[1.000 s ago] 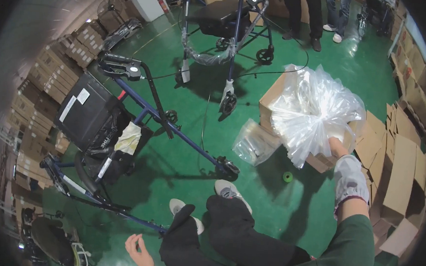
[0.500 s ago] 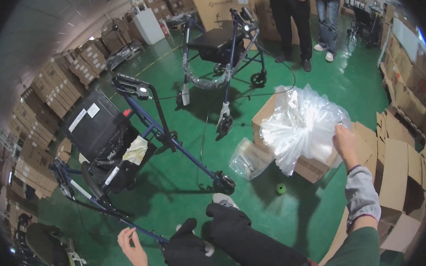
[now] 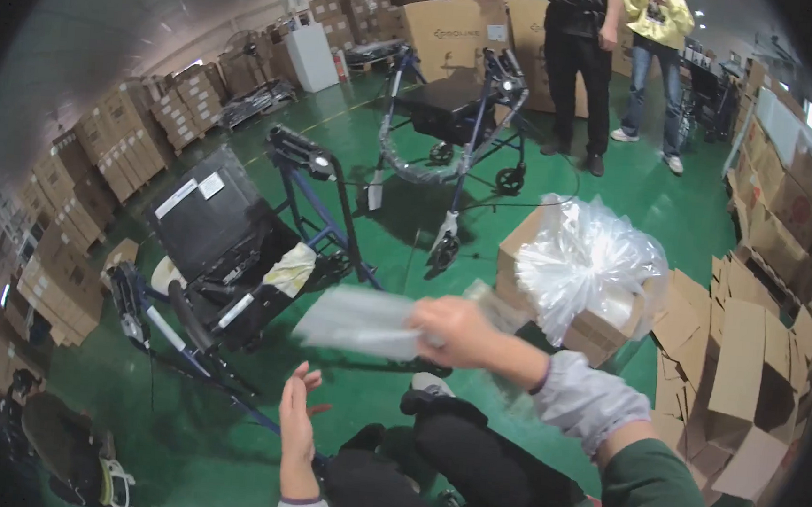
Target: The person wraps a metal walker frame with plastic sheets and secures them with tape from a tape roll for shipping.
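Observation:
My right hand [image 3: 462,333] is closed on a clear plastic bag [image 3: 349,320], which trails out to the left and is smeared by motion. Lower down, my left hand [image 3: 298,420] is raised with its fingers apart, holding nothing. Close by on the left stands a blue-framed rollator walker [image 3: 211,216], its black seat panel tipped up; a crumpled yellowish-white piece [image 3: 289,269] lies on it. To the right, a cardboard box [image 3: 522,252] carries a bunched heap of clear plastic bags [image 3: 594,262].
Another rollator [image 3: 449,106], partly wrapped in plastic, stands farther back. Two people [image 3: 578,87] stand behind it near a large carton [image 3: 454,40]. Flattened cardboard [image 3: 737,361] piles up on the right. Stacked cartons [image 3: 122,144] line the left side.
My right hand has moved left from the bag heap and now carries a plastic bag in front of me. My left hand has risen and shifted slightly right. The view has tilted up.

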A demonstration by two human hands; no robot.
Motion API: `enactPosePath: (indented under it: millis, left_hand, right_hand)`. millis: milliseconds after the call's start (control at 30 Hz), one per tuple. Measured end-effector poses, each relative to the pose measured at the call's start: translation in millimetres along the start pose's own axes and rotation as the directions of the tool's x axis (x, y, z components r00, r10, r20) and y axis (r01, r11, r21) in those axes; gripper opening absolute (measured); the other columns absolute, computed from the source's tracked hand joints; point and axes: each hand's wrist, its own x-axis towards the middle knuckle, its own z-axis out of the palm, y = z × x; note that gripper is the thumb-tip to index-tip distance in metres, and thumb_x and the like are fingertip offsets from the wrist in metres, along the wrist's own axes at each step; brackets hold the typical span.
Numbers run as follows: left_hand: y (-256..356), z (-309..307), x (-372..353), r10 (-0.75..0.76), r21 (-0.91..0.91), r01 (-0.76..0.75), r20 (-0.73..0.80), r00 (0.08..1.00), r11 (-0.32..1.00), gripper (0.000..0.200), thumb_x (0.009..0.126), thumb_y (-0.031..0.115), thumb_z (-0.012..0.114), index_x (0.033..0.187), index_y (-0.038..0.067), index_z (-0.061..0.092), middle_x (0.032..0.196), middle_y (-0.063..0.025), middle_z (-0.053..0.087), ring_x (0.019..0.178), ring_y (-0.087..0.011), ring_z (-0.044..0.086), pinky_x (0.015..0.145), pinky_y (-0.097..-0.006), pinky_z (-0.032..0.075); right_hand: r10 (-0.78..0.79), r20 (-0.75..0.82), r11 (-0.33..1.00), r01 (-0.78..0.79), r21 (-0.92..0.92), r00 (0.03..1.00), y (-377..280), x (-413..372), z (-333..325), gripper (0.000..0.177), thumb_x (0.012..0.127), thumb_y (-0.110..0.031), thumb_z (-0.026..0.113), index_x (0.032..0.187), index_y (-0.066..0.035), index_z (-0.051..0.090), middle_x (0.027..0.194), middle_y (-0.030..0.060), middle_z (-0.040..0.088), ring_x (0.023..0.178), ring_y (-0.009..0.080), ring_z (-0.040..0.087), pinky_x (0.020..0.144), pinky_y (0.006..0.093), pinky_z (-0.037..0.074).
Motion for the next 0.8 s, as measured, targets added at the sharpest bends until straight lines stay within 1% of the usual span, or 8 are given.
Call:
enactPosePath:
  millis: [33,133,367,433,533,633,733,800]
  left_hand:
    - [-1.0,-0.9,2.6,-0.027,-0.049,0.027,-0.004,1.0,0.998,0.051,0.104,0.043,0.038,0.137,0.006,0.049,0.126,-0.0151,0.058,0.118,-0.0215,0.054,0.073,-0.0328,0.058]
    - [-10.8,-12.6,8.5,-0.122,-0.34,0.102,-0.037,0.992,0.935,0.056,0.099,0.049,0.047,0.142,0.012,0.045,0.111,-0.0027,0.061,0.097,-0.0095,0.057,0.062,-0.0322,0.057]
    - [-55.5,-49.1,2.2,-0.243,-0.514,0.124,-0.171,0.955,0.849,0.026,0.098,0.029,0.058,0.108,0.007,0.05,0.095,-0.01,0.061,0.076,-0.0173,0.057,0.055,-0.0301,0.047]
    - [-73.7,-57.4,0.0,-0.252,-0.519,0.159,-0.114,0.961,0.84,0.03,0.099,0.024,0.055,0.124,0.007,0.049,0.108,-0.0102,0.062,0.083,-0.0155,0.059,0.05,-0.0258,0.046]
    - [-89.5,-59.5,2.0,-0.359,-0.567,0.27,-0.049,0.932,0.778,0.031,0.097,0.019,0.057,0.126,0.011,0.051,0.109,-0.0025,0.064,0.075,-0.0094,0.056,0.046,-0.0212,0.036]
    - [-104.2,-56.5,5.3,-0.349,-0.668,0.237,-0.035,0.937,0.705,0.056,0.091,0.009,0.062,0.142,0.005,0.038,0.136,-0.0112,0.052,0.118,-0.0249,0.049,0.091,-0.0388,0.045]
    - [-111.8,-54.6,11.1,-0.331,-0.679,0.239,-0.006,0.944,0.694,0.07,0.086,0.016,0.071,0.145,0.006,0.035,0.142,-0.014,0.049,0.13,-0.0312,0.047,0.105,-0.0466,0.045]
    - [-119.2,-54.8,15.2,-0.446,-0.541,0.261,-0.243,0.861,0.799,0.049,0.084,0.015,0.071,0.129,0.004,0.052,0.122,-0.0113,0.062,0.111,-0.0237,0.058,0.095,-0.0382,0.049]
  right_hand:
    - [-0.039,0.017,0.998,0.038,0.055,0.999,-13.7,10.1,22.4,0.023,0.072,-0.004,0.058,0.094,-0.012,0.058,0.081,0.0041,0.061,0.064,0.0195,0.057,0.054,0.0308,0.048]
    - [-0.059,0.203,0.937,-0.016,0.348,0.977,-44.6,25.4,74.8,0.012,0.082,-0.01,0.052,0.094,-0.012,0.053,0.078,0.0032,0.053,0.057,0.0212,0.046,0.051,0.0329,0.039]
    - [-0.057,0.615,0.82,-0.315,0.478,0.786,-54.0,8.1,169.1,0.018,0.085,-0.022,0.051,0.096,-0.009,0.048,0.086,0.0098,0.055,0.074,0.0302,0.055,0.062,0.0443,0.043]
    - [-0.117,0.709,0.775,-0.382,0.503,0.696,-45.8,-3.0,191.4,0.033,0.085,-0.018,0.048,0.116,-0.006,0.053,0.099,0.012,0.062,0.083,0.0286,0.06,0.072,0.0412,0.046]
    - [-0.15,0.782,0.587,-0.582,0.563,0.606,-45.5,3.0,201.4,0.038,0.091,-0.024,0.042,0.121,-0.006,0.055,0.109,0.0072,0.062,0.092,0.0217,0.058,0.081,0.0367,0.046]
    - [-0.128,0.856,0.441,-0.745,0.501,0.5,-45.2,-1.6,222.9,0.034,0.089,-0.023,0.044,0.117,-0.007,0.054,0.107,0.0031,0.057,0.091,0.0177,0.054,0.078,0.0322,0.044]
    - [-0.105,0.941,0.346,-0.875,0.338,0.322,-36.1,-14.3,245.6,0.047,0.09,-0.025,0.048,0.134,-0.009,0.047,0.12,0.0041,0.054,0.102,0.0179,0.053,0.083,0.0317,0.045]
    - [0.083,0.87,0.394,-0.817,0.42,0.487,-23.1,-28.8,261.1,0.035,0.094,-0.025,0.051,0.125,-0.009,0.055,0.121,0.0059,0.058,0.106,0.019,0.055,0.091,0.0345,0.044]
